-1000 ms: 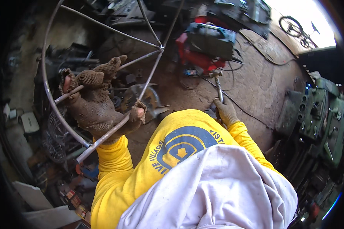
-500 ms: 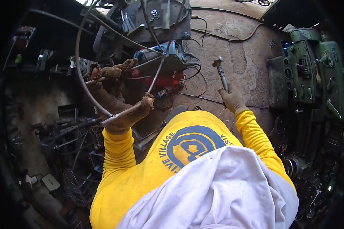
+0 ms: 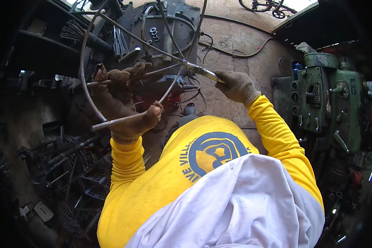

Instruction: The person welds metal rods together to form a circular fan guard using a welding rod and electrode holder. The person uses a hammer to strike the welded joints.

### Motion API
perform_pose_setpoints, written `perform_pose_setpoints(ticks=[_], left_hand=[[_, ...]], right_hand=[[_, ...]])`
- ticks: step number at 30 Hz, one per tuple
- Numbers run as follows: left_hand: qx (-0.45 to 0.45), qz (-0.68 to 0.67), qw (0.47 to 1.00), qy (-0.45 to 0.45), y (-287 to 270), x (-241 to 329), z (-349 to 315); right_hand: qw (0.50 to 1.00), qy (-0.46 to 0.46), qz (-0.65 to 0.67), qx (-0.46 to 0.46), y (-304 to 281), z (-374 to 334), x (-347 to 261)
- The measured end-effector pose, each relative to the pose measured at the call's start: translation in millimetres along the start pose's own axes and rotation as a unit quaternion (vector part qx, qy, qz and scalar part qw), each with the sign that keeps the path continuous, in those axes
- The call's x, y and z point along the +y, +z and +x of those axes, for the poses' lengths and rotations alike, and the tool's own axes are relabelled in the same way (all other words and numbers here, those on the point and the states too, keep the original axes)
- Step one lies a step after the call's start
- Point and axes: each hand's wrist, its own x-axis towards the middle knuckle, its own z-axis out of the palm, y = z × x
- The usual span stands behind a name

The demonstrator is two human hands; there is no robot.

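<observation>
My left hand, in a worn brown glove, is closed around rods of a round metal frame. The frame has a curved rim and several thin spokes that meet at a centre joint. One short straight rod end lies across the glove near my thumb. My right hand, gloved too, grips a hammer by its handle. The hammer's head is at the centre joint of the spokes; whether it touches the metal I cannot tell. Part of the left fingers is hidden behind the rods.
Ahead stands a dark metal worktable bearing washers, hand tools and a curved bar. A blue and red machine sits below the frame. Green machinery is on the right. Metal scrap lies left; a cable crosses the floor.
My right hand has swung the hammer left and forward, from over the floor to the frame's centre joint. My left hand still holds the frame, its rim now slightly further left.
</observation>
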Motion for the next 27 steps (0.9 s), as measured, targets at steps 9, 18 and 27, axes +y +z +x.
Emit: perform_pose_setpoints(ticks=[9,18,27], left_hand=[[0.084,0.012,0.996,-0.010,-15,-24,33],[0.214,0.132,0.966,-0.064,25,-38,57],[0.230,0.327,0.913,-0.088,120,-52,121]], right_hand=[[0.986,-0.156,-0.056,-0.029,-40,73,51],[0.980,-0.049,0.145,0.127,-64,221,153],[0.932,-0.334,-0.070,-0.121,-88,487,83]])
